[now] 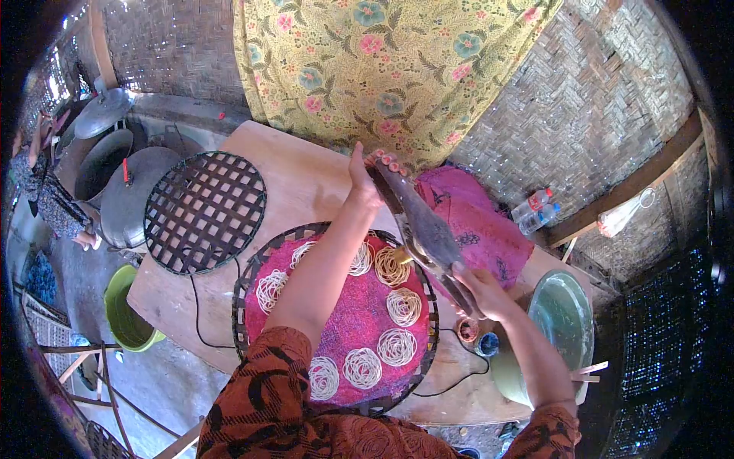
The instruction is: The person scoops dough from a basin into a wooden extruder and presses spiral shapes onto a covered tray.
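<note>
A dark, flat, worn board-like tool [420,222] is held up and tilted over the woven tray. My left hand [367,180] grips its upper end, with the thumb up and the fingertips over the edge. My right hand [482,294] holds its lower end. A yellowish stub [402,255] shows at the tool's underside. Below, a round dark-rimmed woven tray [430,321] lined with red-pink cloth [336,306] bears several pale noodle-like coils [397,348] around its edge. One coil [391,266] under the tool looks yellower.
An empty lattice tray [205,213] lies left on the wooden table [290,145]. Green basins [562,306], small cups [486,344], pink cloth [489,229] and bottles [539,218] are at right. Large pots [134,199], a green bucket [128,310] and another person [53,191] are at left.
</note>
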The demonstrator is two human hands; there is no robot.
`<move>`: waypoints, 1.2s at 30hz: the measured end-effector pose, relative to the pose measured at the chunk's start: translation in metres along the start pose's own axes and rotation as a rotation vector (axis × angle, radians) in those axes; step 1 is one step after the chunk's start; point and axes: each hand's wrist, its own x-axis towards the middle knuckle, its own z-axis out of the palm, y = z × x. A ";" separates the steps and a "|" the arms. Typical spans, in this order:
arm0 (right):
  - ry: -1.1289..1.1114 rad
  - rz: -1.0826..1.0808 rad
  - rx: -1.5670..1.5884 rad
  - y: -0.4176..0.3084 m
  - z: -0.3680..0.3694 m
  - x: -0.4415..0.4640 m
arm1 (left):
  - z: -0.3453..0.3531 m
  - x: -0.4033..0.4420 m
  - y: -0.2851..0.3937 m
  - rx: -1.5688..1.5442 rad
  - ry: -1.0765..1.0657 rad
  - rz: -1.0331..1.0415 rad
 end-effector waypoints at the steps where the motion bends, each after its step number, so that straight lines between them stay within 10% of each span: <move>1: -0.035 -0.063 0.024 0.008 0.004 0.012 | 0.008 -0.001 0.006 0.003 -0.001 0.002; 10: -0.475 -0.023 0.404 -0.029 0.031 -0.023 | 0.124 -0.066 0.048 0.274 0.038 0.097; 19: -0.444 0.115 0.044 -0.036 0.096 -0.038 | 0.066 -0.165 0.085 0.177 0.341 0.242; 36: -0.190 -0.135 -0.173 -0.065 0.115 -0.069 | 0.130 -0.182 0.104 0.190 0.228 0.366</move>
